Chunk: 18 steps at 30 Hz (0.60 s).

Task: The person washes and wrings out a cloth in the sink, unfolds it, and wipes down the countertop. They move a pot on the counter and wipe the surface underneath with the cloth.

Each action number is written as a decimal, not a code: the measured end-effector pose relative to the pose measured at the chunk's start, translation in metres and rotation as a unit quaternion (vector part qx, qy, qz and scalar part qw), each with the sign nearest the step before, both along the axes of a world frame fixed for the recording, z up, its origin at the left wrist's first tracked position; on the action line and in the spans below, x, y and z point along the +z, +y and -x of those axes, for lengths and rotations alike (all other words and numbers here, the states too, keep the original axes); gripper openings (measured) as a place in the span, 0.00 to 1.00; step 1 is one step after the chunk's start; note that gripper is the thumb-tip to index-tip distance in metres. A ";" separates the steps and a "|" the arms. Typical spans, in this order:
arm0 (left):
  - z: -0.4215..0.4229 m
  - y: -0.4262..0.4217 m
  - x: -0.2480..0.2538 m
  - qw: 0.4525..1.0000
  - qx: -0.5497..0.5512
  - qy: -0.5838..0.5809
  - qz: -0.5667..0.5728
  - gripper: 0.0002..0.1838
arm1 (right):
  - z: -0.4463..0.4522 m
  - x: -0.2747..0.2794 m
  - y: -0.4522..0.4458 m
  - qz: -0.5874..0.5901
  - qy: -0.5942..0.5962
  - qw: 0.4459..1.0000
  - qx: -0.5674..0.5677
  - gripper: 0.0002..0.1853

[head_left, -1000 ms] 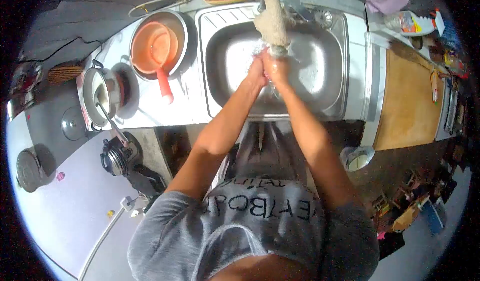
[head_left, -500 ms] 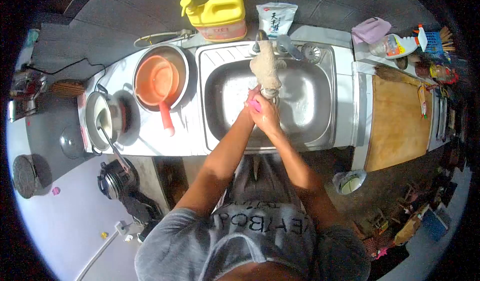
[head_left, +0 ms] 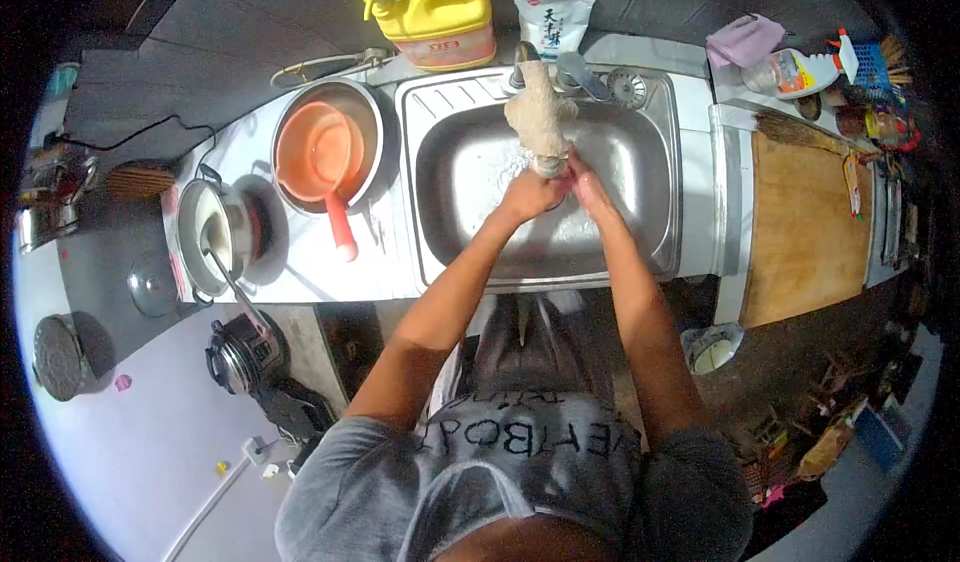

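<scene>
My 2 hands, left (head_left: 532, 194) and right (head_left: 592, 192): close together at the mouth of 1 cloth-wrapped faucet (head_left: 539, 120), upper centre; whether gripping anything, I cannot tell. 1 steel sink (head_left: 448, 202), below: wet. Rinsing: seemingly under way, unfinished. 1 orange dipper (head_left: 318, 152), upper left: untouched.

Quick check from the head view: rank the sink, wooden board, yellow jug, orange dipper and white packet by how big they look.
Largest to smallest:
1. Sink
2. Wooden board
3. Yellow jug and orange dipper: too alike to rank
4. White packet
</scene>
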<state>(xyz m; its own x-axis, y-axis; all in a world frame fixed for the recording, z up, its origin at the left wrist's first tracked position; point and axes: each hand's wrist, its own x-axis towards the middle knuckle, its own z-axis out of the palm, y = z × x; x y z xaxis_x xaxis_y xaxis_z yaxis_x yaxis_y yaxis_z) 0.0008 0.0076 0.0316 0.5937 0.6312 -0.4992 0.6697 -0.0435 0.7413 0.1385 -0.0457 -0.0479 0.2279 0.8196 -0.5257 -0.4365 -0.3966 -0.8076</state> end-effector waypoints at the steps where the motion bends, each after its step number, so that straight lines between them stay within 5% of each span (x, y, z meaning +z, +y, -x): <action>1: 0.003 -0.004 -0.009 0.996 -0.030 -0.030 -0.076 0.16 | 0.005 0.005 -0.003 -0.001 -0.037 0.998 0.051 0.16; 4: 0.016 -0.010 -0.027 0.989 -0.057 -0.024 -0.131 0.16 | 0.004 0.014 -0.005 -0.026 -0.039 0.991 0.122 0.13; 5: 0.020 -0.011 -0.028 0.990 -0.056 -0.023 -0.131 0.16 | 0.002 0.016 -0.005 -0.043 -0.132 0.981 0.136 0.12; 8: 0.037 -0.015 -0.020 0.965 0.203 -0.165 -0.034 0.19 | -0.005 0.003 -0.007 -0.106 -0.241 0.959 0.109 0.11; 10: 0.052 -0.011 -0.039 0.943 0.257 -0.213 -0.013 0.23 | -0.011 0.015 -0.010 -0.036 -0.052 0.997 0.045 0.09; 14: 0.060 -0.004 -0.039 0.927 0.280 -0.250 -0.006 0.24 | 0.006 0.035 -0.006 -0.072 0.064 0.994 -0.055 0.12; 18: 0.047 -0.003 -0.031 0.893 0.241 -0.356 0.135 0.23 | 0.029 0.045 -0.003 -0.079 0.001 0.997 0.016 0.18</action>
